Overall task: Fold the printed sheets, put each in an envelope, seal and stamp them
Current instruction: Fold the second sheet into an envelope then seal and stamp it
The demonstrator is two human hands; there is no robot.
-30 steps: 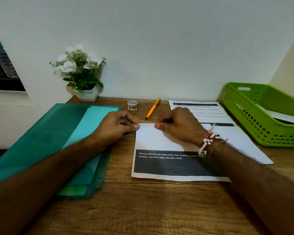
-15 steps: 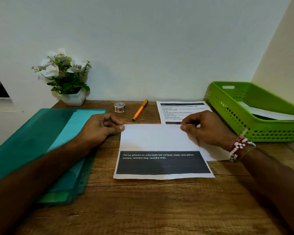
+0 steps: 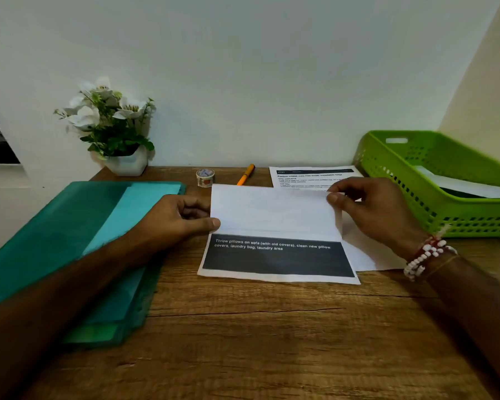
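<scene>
The light, bendy-looking sheet (image 3: 274, 217) is pinched by the left hand (image 3: 179, 220) and right hand (image 3: 370, 209) at its side edges, where it is best held softly.

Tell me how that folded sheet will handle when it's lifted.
The sheet is thin paper, so probably floppy and very light. The left hand and right hand hold its upper flap off the table; released, the fold may spring open.
</scene>
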